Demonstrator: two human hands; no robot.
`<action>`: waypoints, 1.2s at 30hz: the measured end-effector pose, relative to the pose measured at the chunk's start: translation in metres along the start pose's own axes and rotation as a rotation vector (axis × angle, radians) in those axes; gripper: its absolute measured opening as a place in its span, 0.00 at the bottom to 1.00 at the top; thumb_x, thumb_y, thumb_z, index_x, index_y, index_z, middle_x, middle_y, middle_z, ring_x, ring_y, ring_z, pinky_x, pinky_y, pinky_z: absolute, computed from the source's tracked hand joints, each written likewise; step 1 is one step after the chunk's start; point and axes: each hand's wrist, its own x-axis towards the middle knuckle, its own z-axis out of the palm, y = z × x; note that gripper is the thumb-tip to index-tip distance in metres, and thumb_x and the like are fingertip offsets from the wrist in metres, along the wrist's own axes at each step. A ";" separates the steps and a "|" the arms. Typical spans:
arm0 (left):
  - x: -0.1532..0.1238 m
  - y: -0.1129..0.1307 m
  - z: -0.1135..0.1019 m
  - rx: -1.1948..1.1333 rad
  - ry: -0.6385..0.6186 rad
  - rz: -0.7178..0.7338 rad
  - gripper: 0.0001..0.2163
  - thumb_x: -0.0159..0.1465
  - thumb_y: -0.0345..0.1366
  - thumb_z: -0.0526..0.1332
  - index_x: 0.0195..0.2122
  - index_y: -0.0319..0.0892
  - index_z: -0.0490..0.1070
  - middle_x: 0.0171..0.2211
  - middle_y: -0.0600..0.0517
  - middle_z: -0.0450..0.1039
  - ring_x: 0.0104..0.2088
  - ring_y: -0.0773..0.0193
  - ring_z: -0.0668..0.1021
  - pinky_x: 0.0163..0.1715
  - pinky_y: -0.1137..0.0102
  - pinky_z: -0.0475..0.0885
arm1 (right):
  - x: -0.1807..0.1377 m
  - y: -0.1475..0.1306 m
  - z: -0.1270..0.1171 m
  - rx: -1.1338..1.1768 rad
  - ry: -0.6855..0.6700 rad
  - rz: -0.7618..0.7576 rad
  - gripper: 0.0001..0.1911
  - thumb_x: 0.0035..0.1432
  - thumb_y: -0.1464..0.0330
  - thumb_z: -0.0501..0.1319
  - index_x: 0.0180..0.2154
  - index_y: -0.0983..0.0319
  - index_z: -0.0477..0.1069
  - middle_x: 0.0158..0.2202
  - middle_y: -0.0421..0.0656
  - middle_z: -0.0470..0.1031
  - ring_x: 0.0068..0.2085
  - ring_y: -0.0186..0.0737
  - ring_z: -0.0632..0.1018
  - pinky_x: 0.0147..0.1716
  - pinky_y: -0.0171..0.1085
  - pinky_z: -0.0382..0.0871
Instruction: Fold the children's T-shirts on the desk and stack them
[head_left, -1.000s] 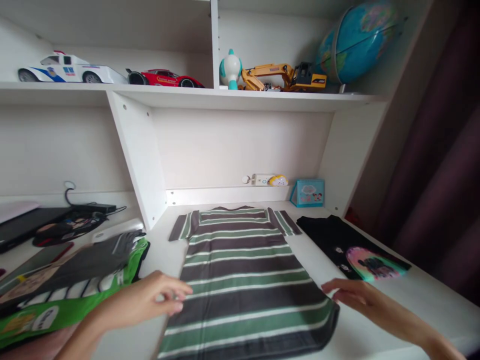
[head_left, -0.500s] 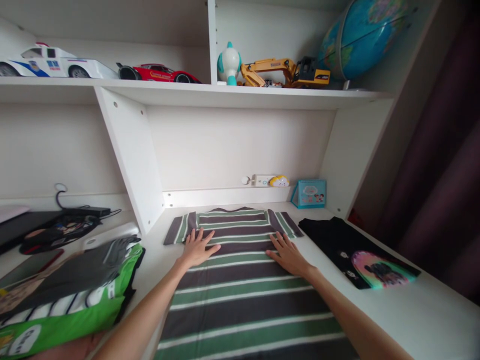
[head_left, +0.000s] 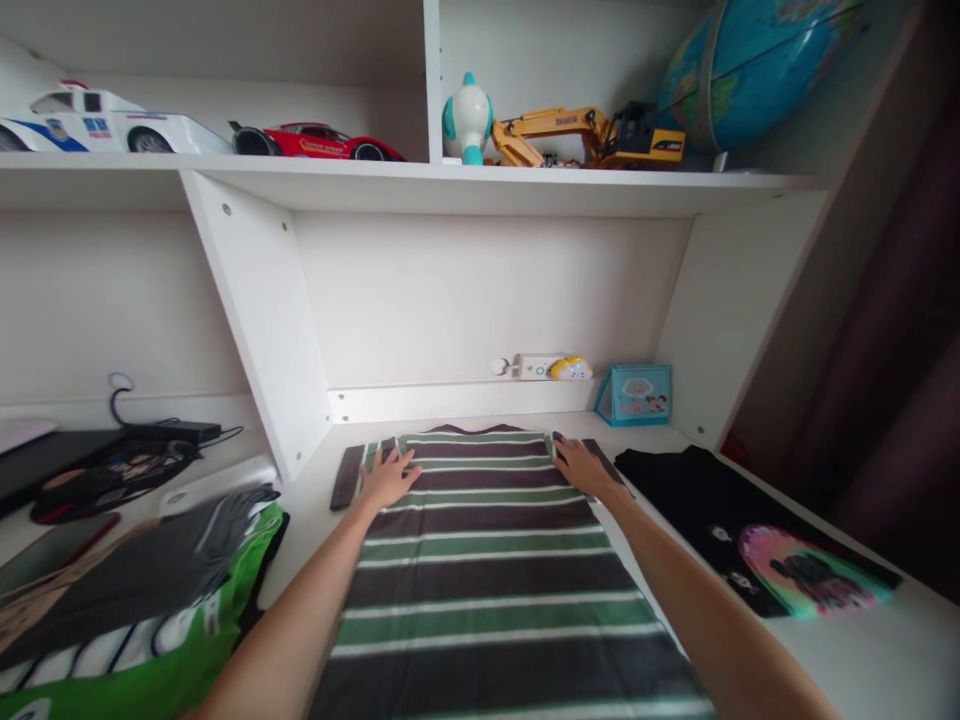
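Observation:
A striped T-shirt (head_left: 487, 575) in green, dark grey-brown and white lies spread flat on the white desk, its neckline toward the back wall. My left hand (head_left: 387, 478) rests on the shirt by its left sleeve, fingers spread and holding nothing. Near the right shoulder, my right hand (head_left: 585, 466) lies on the cloth with fingers stretched out and covers part of the right sleeve. Both forearms reach forward along the shirt's sides.
A folded black shirt (head_left: 675, 490) with a colourful print lies to the right. On the left are stacked clothes (head_left: 142, 580) and a dark cable (head_left: 120, 410). A blue desk calendar (head_left: 637, 394) and a power strip (head_left: 536, 367) are at the back. Toys, including an excavator (head_left: 592, 130), line the shelf (head_left: 495, 190) above.
Both hands have slid up the shirt toward the shoulders, the right one also slightly outward. The shirt's upper part looks smoother, and the camera view has shifted a little.

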 end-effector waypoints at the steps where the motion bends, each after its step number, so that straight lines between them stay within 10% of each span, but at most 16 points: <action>1: 0.002 -0.005 0.001 -0.024 -0.044 -0.059 0.29 0.59 0.58 0.43 0.60 0.55 0.52 0.63 0.48 0.43 0.60 0.34 0.45 0.48 0.36 0.45 | 0.003 0.003 0.007 0.005 -0.009 0.063 0.26 0.60 0.55 0.48 0.58 0.57 0.52 0.60 0.47 0.51 0.58 0.51 0.57 0.52 0.55 0.52; 11: 0.008 -0.009 -0.006 -0.056 -0.096 -0.310 0.44 0.48 0.68 0.42 0.62 0.50 0.45 0.63 0.40 0.35 0.58 0.26 0.40 0.45 0.32 0.39 | 0.012 0.009 0.015 -0.002 -0.024 0.330 0.42 0.56 0.45 0.35 0.62 0.68 0.43 0.61 0.61 0.44 0.61 0.62 0.47 0.53 0.59 0.42; 20: -0.060 0.006 -0.007 -0.032 -0.142 0.207 0.32 0.57 0.63 0.38 0.61 0.59 0.41 0.64 0.53 0.33 0.61 0.42 0.36 0.51 0.38 0.38 | -0.089 -0.040 0.020 0.013 -0.073 -0.143 0.42 0.52 0.41 0.36 0.62 0.57 0.40 0.64 0.46 0.39 0.63 0.51 0.42 0.56 0.53 0.42; 36: -0.057 0.011 -0.014 -0.103 -0.209 0.061 0.34 0.55 0.64 0.36 0.61 0.58 0.46 0.64 0.50 0.38 0.60 0.35 0.44 0.49 0.37 0.41 | -0.146 -0.034 0.001 -0.113 0.047 -0.167 0.38 0.57 0.48 0.45 0.61 0.64 0.46 0.63 0.55 0.40 0.62 0.55 0.41 0.55 0.59 0.43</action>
